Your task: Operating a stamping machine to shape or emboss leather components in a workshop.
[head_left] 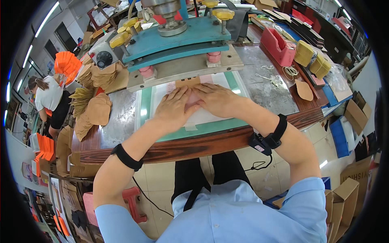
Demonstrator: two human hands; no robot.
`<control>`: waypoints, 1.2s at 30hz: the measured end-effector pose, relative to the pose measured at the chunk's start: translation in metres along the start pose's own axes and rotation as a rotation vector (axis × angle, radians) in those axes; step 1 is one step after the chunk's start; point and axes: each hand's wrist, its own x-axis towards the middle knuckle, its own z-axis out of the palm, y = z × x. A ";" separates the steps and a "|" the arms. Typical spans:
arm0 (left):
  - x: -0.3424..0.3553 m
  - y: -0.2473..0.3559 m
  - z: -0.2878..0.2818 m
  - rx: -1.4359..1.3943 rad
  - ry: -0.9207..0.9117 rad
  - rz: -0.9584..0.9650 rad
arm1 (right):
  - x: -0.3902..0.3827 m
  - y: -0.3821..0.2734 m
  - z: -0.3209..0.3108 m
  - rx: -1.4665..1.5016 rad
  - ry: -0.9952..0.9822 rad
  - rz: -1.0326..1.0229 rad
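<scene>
Both my hands lie flat, side by side, on a tan leather-like piece (188,82) with small dark marks along its far part. My left hand (172,108) has its fingers stretched over the near left part of it. My right hand (219,100) covers the right part, its thumb toward the left hand. Most of the piece is hidden under the fingers. Beneath it are a pinkish sheet (206,78) and a white sheet (162,101) on a green-edged board (227,124). Just beyond my fingertips hangs the metal plate (170,76) of a teal press (174,42).
Stacks of tan cut pieces (94,111) lie left of the board, near a control box with a dial (104,58). To the right are a red bin (277,46), yellow blocks (304,53), string (290,72) and one tan piece (304,90). A person (52,97) bends at far left.
</scene>
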 end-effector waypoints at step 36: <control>-0.009 -0.031 -0.005 0.023 0.137 0.085 | 0.003 0.013 -0.006 0.036 0.131 -0.030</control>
